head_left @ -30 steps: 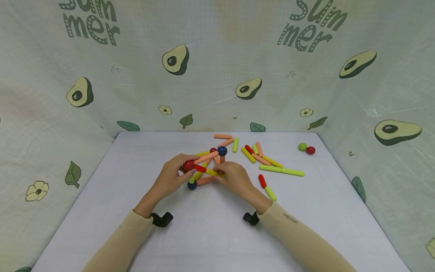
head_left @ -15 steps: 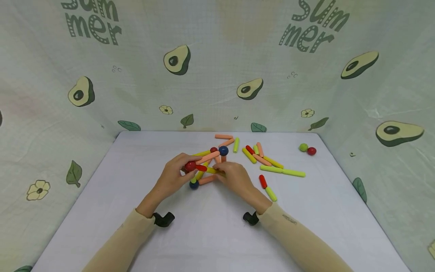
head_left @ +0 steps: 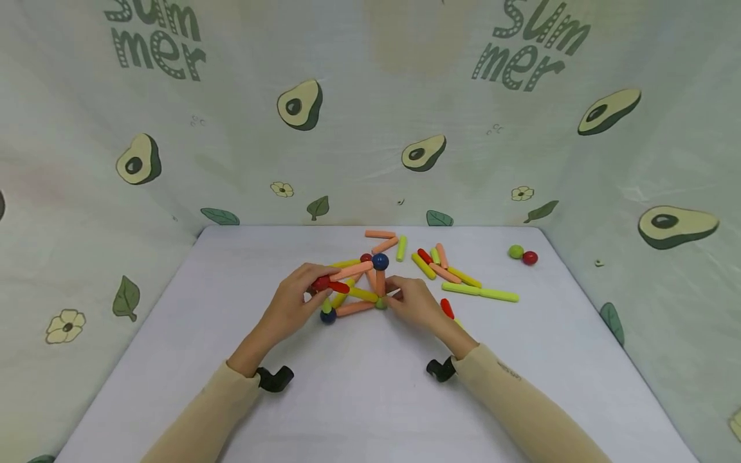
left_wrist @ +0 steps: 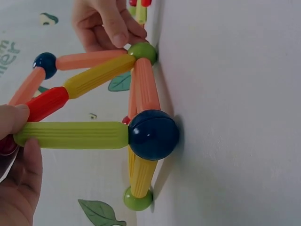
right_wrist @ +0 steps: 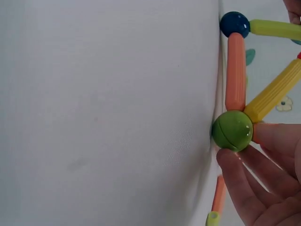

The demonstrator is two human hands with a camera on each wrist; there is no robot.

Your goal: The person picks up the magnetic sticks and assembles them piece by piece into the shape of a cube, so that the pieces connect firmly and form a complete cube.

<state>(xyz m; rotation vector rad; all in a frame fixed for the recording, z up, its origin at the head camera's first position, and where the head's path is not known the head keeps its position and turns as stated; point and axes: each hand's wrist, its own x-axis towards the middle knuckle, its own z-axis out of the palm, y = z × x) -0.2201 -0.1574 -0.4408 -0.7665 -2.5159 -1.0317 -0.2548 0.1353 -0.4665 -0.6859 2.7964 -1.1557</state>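
A frame of magnetic sticks and balls stands on the white table, between both hands. My left hand [head_left: 296, 296] grips its upper left corner at a red ball [head_left: 320, 283], with fingers also on a lime stick [left_wrist: 75, 135]. That stick leads down to a blue ball [left_wrist: 154, 135]. A red stick [left_wrist: 48, 103] and a yellow stick [right_wrist: 275, 89], joined end to end, slant from the red ball to a green ball [right_wrist: 233, 131]. My right hand [head_left: 413, 302] holds this green ball with thumb and fingertips. Another blue ball [head_left: 380, 262] tops an upright orange stick [head_left: 380, 283].
Several loose sticks [head_left: 444, 272] lie right of the frame, with two joined lime sticks [head_left: 480, 292] nearby. A red stick [head_left: 447, 308] lies partly behind the right wrist. A lime ball [head_left: 516, 251] and a red ball [head_left: 529, 258] sit at the far right. Patterned cloth hangs behind.
My right hand has shifted right, from the yellow stick to the green ball at its end, which now shows. The yellow stick now meets that ball. The left hand stays at the red ball.
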